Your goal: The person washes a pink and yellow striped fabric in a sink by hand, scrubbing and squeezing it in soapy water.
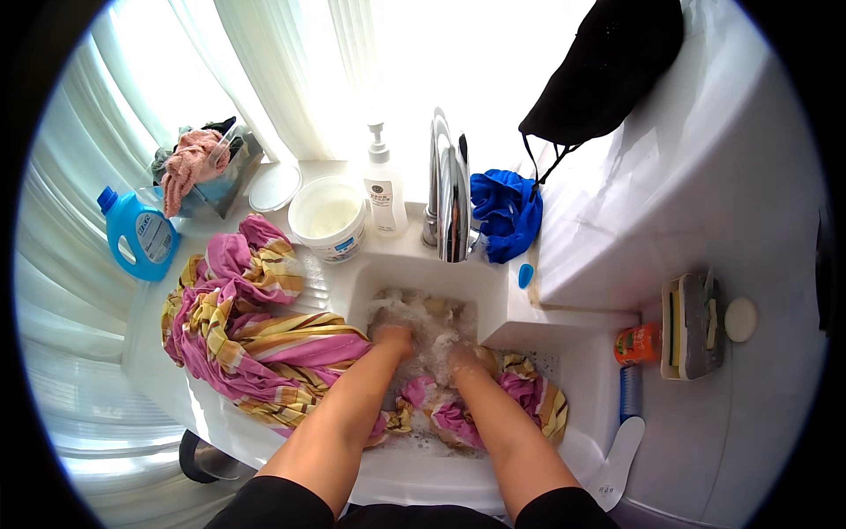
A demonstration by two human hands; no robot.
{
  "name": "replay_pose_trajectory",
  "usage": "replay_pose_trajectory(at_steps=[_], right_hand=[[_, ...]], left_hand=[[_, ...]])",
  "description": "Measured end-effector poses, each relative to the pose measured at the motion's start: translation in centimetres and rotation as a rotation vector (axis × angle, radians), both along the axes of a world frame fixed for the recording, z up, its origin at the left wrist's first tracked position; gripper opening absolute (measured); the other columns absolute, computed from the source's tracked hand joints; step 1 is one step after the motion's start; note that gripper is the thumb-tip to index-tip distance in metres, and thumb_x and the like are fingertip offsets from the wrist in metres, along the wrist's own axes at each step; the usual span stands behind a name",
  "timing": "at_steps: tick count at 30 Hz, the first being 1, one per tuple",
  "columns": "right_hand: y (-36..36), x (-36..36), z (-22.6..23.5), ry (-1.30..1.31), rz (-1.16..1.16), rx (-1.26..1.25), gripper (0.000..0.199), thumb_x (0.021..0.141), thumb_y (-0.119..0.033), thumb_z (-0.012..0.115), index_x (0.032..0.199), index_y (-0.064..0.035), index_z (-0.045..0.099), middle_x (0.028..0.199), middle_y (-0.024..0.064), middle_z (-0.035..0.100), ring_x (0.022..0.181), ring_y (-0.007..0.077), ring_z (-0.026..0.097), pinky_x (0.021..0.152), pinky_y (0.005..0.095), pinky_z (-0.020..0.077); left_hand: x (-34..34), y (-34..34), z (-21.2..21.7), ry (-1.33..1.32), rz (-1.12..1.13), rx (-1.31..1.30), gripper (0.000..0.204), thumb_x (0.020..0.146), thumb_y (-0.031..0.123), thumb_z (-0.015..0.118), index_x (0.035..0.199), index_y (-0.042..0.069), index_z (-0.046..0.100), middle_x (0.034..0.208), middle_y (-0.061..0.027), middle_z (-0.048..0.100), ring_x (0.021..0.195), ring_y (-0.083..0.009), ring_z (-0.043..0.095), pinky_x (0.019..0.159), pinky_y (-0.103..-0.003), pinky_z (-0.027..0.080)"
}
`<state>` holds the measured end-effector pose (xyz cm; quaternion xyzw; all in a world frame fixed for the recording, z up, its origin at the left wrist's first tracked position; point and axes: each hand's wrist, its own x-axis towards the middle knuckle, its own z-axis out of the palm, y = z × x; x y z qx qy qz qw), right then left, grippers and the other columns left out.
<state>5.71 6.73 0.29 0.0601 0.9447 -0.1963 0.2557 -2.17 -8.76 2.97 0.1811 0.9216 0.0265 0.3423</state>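
Observation:
Both forearms reach down into a white sink point(493, 304) full of cloudy, foamy water. My left hand point(394, 335) is sunk in the suds on the left side of the basin, its fingers hidden. Close to the basin's right side, foam covers most of my right hand point(465, 360), so its grip does not show. A pink, yellow and white patterned cloth point(524, 388) lies wet under and around my right forearm. A large bunched heap of the same fabric point(233, 322) rests on the ribbed ledge to the left. Whether either hand grips cloth under the foam cannot be seen.
Behind the basin stand a chrome faucet point(454, 194), a white pump bottle point(383, 189) and a white tub point(328, 216). A blue detergent jug point(141, 234) is at the left. Blue cloth point(507, 216) lies right of the faucet; a black cap point(608, 75) hangs above.

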Motion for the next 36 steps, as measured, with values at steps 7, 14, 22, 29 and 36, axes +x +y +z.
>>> replay_pose_trajectory(at_steps=[7, 14, 22, 29, 36], right_hand=[[-0.1, 2.0, 3.5, 0.438, -0.189, -0.180, 0.084, 0.066, -0.034, 0.072, 0.141, -0.0147, 0.038, 0.152, 0.0100, 0.021, 0.134, 0.0414, 0.026, 0.109, 0.0466, 0.0282], [2.4, 6.3, 10.6, 0.214, -0.193, -0.592, 0.074, 0.064, -0.030, 0.073, 0.131, -0.0128, 0.047, 0.118, 0.0162, 0.059, 0.108, 0.0298, 0.057, 0.093, 0.0356, 0.0436], [-1.1, 15.3, 11.7, 0.293, 0.210, -0.114, 0.078, 0.067, -0.067, 0.061, 0.129, -0.0197, 0.052, 0.147, 0.0250, 0.013, 0.139, 0.0420, 0.002, 0.097, 0.0760, 0.0081], [-1.7, 11.0, 3.2, 0.544, 0.478, 0.369, 0.038, 0.075, -0.041, 0.059, 0.101, -0.0147, 0.066, 0.130, 0.0230, 0.045, 0.131, 0.0363, 0.029, 0.098, 0.0744, 0.0132], [-0.4, 5.6, 1.1, 0.254, 0.532, 0.114, 0.039, 0.071, -0.039, 0.058, 0.086, -0.0063, 0.071, 0.085, 0.0155, 0.068, 0.091, 0.0304, 0.062, 0.095, 0.0654, 0.0270]], left_hand=[[3.6, -1.5, 10.1, -0.176, 0.202, 0.529, 0.060, 0.057, 0.012, 0.070, 0.117, 0.014, 0.064, 0.104, -0.0152, 0.066, 0.096, -0.0283, 0.063, 0.084, -0.034, 0.049], [5.9, -6.1, 13.9, -0.613, 0.453, 1.070, 0.069, 0.059, 0.009, 0.072, 0.125, 0.002, 0.055, 0.109, -0.0119, 0.063, 0.095, -0.0157, 0.059, 0.083, -0.028, 0.048], [13.9, -3.1, 10.0, 0.185, -0.247, 0.324, 0.080, 0.088, 0.064, 0.037, 0.146, 0.009, 0.028, 0.142, -0.0262, 0.030, 0.132, -0.0472, 0.024, 0.105, -0.061, 0.016], [13.3, -2.0, 1.0, 0.442, -0.251, 0.381, 0.048, 0.088, 0.047, 0.047, 0.116, 0.009, 0.058, 0.108, -0.0145, 0.057, 0.104, -0.0298, 0.050, 0.090, -0.049, 0.033], [9.3, 0.2, -5.2, 0.230, -0.006, 0.196, 0.023, 0.079, 0.027, 0.060, 0.075, 0.005, 0.067, 0.076, -0.0145, 0.066, 0.070, -0.0363, 0.063, 0.065, -0.045, 0.050]])
